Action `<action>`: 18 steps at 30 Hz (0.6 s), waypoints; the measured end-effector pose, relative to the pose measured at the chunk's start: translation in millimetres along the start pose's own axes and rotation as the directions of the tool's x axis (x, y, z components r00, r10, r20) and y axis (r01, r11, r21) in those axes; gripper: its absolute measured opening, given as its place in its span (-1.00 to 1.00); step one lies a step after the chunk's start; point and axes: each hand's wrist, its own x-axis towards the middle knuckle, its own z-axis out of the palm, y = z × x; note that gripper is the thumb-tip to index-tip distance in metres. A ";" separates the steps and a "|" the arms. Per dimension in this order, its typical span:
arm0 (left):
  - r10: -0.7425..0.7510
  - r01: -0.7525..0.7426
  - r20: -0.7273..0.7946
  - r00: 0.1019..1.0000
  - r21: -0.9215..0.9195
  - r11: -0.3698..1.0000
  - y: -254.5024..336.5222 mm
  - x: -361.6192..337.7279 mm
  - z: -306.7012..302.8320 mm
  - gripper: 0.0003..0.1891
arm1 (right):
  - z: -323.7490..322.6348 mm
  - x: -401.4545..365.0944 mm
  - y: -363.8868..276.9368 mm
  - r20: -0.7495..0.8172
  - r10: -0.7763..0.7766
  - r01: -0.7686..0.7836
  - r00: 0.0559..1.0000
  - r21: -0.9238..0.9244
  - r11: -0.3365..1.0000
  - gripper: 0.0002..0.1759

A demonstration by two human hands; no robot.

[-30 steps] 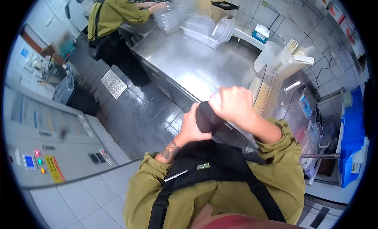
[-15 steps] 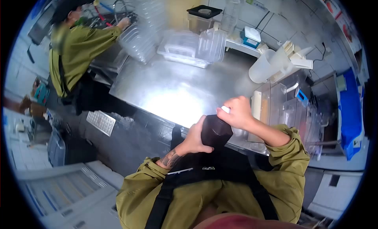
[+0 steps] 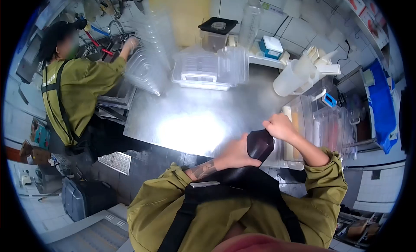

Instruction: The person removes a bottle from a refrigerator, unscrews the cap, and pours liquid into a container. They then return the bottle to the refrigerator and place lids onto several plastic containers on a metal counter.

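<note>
My left hand (image 3: 236,153) is wrapped round the body of a dark brown faceted bottle (image 3: 260,146), held tilted in front of my apron near the table's front edge. At the bottle's upper right end, my right hand (image 3: 281,127) is closed over its top. The fingers cover that end, so the cap is hidden now. Behind the bottle lies the steel table (image 3: 242,109), with a bright patch of glare on its surface.
Clear plastic containers (image 3: 201,70) and a tall stack of clear lids or trays (image 3: 147,70) stand along the back. A blue-and-white scale (image 3: 271,46), a white pitcher (image 3: 287,80) and clear bins (image 3: 323,126) are at right. A co-worker (image 3: 82,81) works at the sink on the left.
Both hands and the bottle have shifted right, and the bottle's angle has changed. A white cap seen by my right hand is now covered. The view has shifted, and the co-worker's head has turned.
</note>
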 end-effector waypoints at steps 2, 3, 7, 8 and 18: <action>0.093 -0.094 -0.020 0.995 -0.072 0.993 -3.9 0.3 -1.7 -0.10 | -0.5 -3.3 -1.3 -0.057 0.011 0.000 0.998 0.182 0.983 -0.58; 0.136 -0.139 -0.029 0.990 -0.109 0.984 -5.6 1.7 -1.8 -0.10 | -1.8 -5.1 -2.2 -0.084 0.017 0.001 0.996 0.219 0.976 -0.59; 0.233 -0.229 0.008 0.972 -0.163 0.960 -15.2 6.9 4.4 -0.10 | 1.8 -16.7 1.2 -0.184 0.016 0.047 0.983 0.334 0.941 -0.64; 0.260 -0.251 0.025 0.965 -0.189 0.949 -14.0 7.5 5.0 -0.10 | 3.1 -20.0 2.1 -0.209 0.008 0.068 0.978 0.355 0.932 -0.66; 0.457 -0.343 0.129 0.880 -0.494 0.799 -17.4 29.2 20.2 -0.08 | -16.9 -48.6 -4.2 -0.408 -0.075 0.224 0.910 0.332 0.916 -0.75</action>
